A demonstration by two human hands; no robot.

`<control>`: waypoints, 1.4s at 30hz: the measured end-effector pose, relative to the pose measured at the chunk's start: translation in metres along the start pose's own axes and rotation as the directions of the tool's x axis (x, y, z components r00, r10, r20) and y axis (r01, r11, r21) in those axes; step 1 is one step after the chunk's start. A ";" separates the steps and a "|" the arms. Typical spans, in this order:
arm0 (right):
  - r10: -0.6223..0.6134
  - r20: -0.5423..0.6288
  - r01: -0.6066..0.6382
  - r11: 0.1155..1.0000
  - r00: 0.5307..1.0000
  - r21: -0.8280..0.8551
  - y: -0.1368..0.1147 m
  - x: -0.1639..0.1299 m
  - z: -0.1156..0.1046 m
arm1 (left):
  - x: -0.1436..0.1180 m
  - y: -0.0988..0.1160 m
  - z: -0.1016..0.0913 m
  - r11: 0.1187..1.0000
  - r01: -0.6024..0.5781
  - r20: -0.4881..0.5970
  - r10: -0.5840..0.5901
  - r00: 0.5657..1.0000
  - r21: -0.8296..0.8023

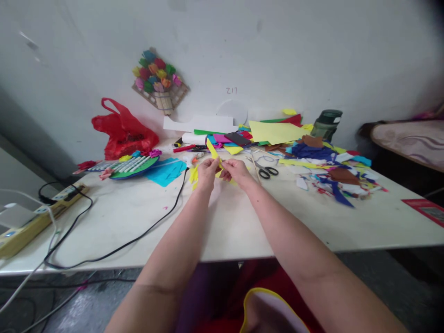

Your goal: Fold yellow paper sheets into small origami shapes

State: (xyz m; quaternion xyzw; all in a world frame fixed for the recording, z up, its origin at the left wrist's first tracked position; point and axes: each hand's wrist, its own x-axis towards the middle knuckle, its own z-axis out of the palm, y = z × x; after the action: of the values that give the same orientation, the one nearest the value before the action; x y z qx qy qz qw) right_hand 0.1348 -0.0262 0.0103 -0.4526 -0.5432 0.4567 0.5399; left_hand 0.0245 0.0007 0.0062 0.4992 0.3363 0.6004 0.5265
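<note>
Fingers of left hand and right hand pinch a yellow paper strip. Bare tabletop lies nearer the front edge; scissors sit just right.

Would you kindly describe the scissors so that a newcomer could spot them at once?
On the white table, look just right of the right hand, before the heap of coloured paper scraps. The scissors lie flat there, the only thing nearby with black loop handles.

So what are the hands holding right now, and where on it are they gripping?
Both hands, left hand and right hand, pinch a yellow paper strip near its lower end; its upper end sticks up free toward the left.
</note>
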 end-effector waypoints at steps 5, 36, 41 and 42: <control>0.021 -0.121 -0.017 0.999 0.992 0.037 -0.005 0.000 -0.011 | 0.011 0.009 -0.019 0.995 -0.041 -0.167 0.026 0.986 -0.087; 0.038 0.098 0.096 0.071 0.994 -0.993 -0.012 -0.007 -0.010 | 0.014 -0.008 -0.030 0.672 0.163 -0.072 -0.160 0.984 0.722; -0.123 -0.034 -0.014 0.157 0.992 -0.987 -0.009 -0.002 -0.024 | 0.014 -0.007 -0.029 0.592 0.175 -0.113 -0.140 0.984 0.787; -0.162 -0.081 -0.051 0.183 0.983 -0.982 -0.009 0.000 -0.028 | 0.014 -0.007 -0.029 0.583 0.180 -0.117 -0.145 0.983 0.792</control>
State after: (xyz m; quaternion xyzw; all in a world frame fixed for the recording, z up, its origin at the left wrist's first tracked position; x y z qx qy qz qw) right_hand 0.1624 -0.0278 0.0189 -0.7090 -0.6780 -0.0551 0.1857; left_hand -0.0005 0.0193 -0.0044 0.6369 0.6238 0.3454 0.2931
